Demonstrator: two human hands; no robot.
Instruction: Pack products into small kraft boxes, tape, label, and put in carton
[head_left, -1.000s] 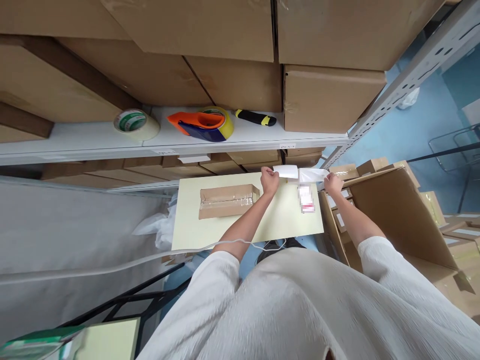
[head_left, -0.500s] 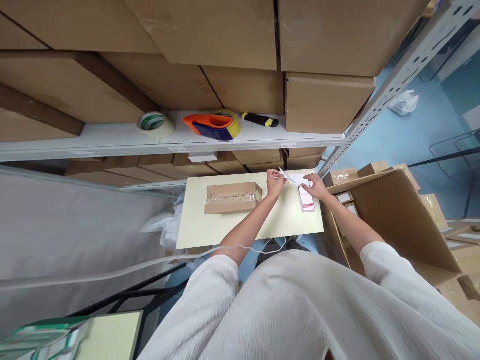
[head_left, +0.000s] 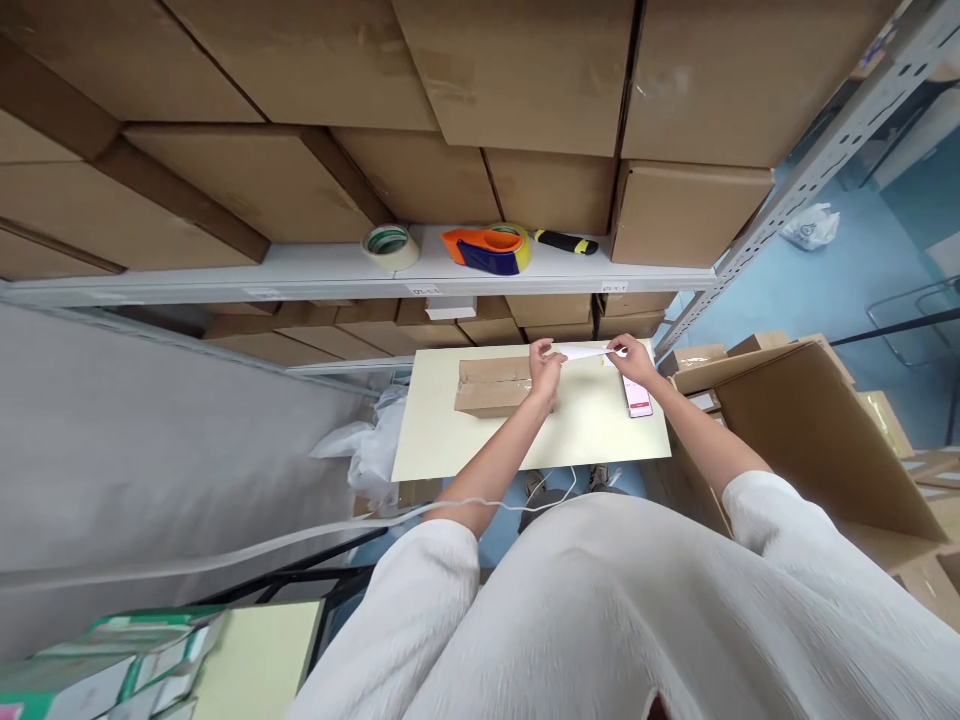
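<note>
Both hands hold one white slip (head_left: 581, 352) over the back part of the pale yellow counter (head_left: 439, 450). The left hand (head_left: 545, 368) pinches its left end, and the right hand (head_left: 631, 362) pinches its right end, with the fingers closed on it. Any words on the slip are too small to read. A phone (head_left: 638, 398) lies just in front of the right hand, with a lit screen of pink and white and a red bar, but its words can't be read. The brown box (head_left: 487, 398) lies by the left hand, which hides its right end, so it's hard to tell if they touch. Little white tags (head_left: 424, 291) with dark marks are stuck on the front edge of the shelf (head_left: 315, 262), too tiny to read for sure. Green print shows inside the tape roll (head_left: 391, 248), also too small to read. The phone is near the counter's right edge, and a big open carton (head_left: 802, 430) stands just past that edge. The shelf's edge runs close behind the hands. Pale counter top shows between the box and the phone, and along the front and left of the box
</note>
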